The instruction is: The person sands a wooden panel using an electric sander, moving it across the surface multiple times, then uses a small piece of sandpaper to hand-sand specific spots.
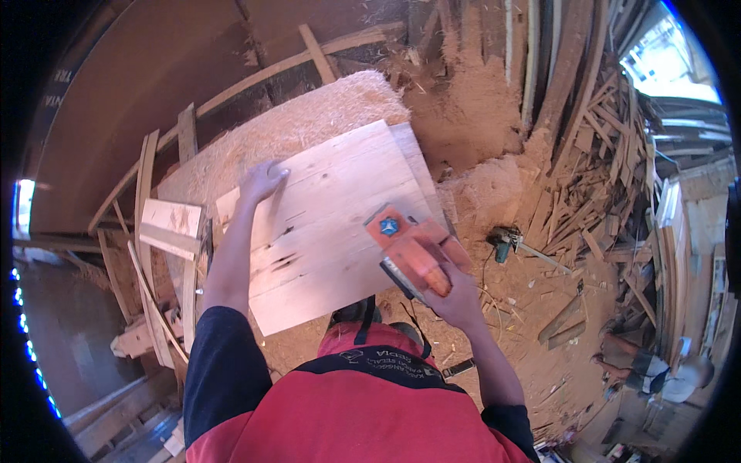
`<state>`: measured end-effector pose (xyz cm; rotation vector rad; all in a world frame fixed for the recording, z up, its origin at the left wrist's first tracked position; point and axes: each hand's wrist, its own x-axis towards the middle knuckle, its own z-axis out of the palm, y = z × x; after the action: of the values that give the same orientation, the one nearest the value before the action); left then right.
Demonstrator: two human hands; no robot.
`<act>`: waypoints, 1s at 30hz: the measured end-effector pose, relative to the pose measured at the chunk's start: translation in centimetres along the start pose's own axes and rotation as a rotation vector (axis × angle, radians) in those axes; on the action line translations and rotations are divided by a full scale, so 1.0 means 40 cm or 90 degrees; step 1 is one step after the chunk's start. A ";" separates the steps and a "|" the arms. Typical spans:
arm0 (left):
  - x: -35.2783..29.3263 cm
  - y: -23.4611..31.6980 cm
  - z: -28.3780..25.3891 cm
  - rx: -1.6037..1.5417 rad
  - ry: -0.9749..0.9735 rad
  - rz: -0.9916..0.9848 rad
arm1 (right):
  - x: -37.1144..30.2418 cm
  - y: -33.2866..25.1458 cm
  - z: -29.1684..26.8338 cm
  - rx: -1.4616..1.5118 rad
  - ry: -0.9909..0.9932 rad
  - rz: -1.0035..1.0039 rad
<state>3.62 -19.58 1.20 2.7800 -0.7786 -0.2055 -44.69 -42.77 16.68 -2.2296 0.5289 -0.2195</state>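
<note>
A wide, pale wooden board (328, 208) with dark knots and cracks lies at a slant in front of me. My left hand (264, 181) grips its far left edge, fingers bent and thumb over the top. My right hand (455, 297) is wrapped round the rear handle of an orange electric planer (417, 255) with a blue knob at its front. The planer is over the board's right part, slightly blurred; whether its sole touches the wood is hidden. Another pale board (417, 166) shows from under the right edge of the first.
A thick heap of shavings (309, 116) covers the surface behind the board. Wood strips (166, 231) stand at the left. A green power tool (503, 245) lies on the shaving-strewn floor at right. Scrap wood (602, 154) is piled beyond it. Another person (656, 374) is low at far right.
</note>
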 end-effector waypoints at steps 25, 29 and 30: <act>-0.772 -0.039 0.093 -0.167 0.127 -0.409 | -0.420 0.027 0.099 0.148 0.046 0.234; -0.769 0.024 0.065 -0.162 0.142 -0.396 | -0.403 0.012 0.106 0.123 0.021 0.251; -0.772 0.026 0.063 -0.146 0.155 -0.375 | -0.384 0.009 0.109 0.122 0.019 0.250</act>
<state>-23.56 -4.67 1.18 2.6639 0.1265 -0.0505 -57.15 -33.22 13.82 -1.8954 0.9077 -0.0935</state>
